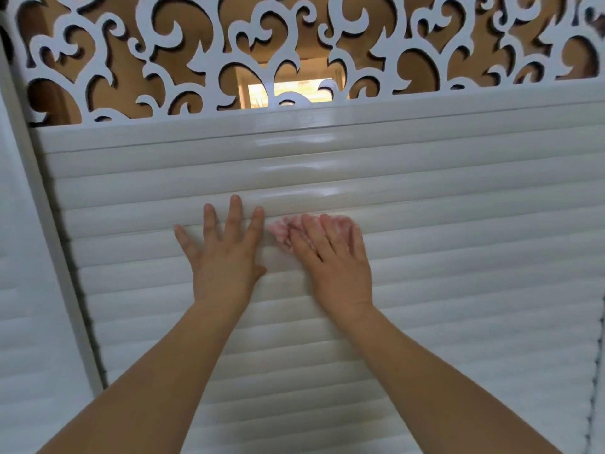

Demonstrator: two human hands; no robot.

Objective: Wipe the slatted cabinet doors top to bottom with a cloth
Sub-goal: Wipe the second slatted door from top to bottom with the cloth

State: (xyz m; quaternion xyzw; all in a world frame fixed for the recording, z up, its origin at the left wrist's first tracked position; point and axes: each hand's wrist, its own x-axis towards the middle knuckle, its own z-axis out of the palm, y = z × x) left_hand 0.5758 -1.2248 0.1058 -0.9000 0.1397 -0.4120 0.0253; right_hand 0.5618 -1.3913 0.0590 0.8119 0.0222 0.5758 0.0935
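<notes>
Fingers [327,231] of your right hand [334,260] lie flat, pressing the pink cloth [281,229] against the slatted door [458,257] a few slats below its top; your left hand [226,253] rests spread and empty beside it. Judging by position, most slats below remain.

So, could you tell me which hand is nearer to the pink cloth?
Right. The right hand lies flat on the pink cloth, pressing it to the slatted door; the left hand rests just left of it.
</notes>
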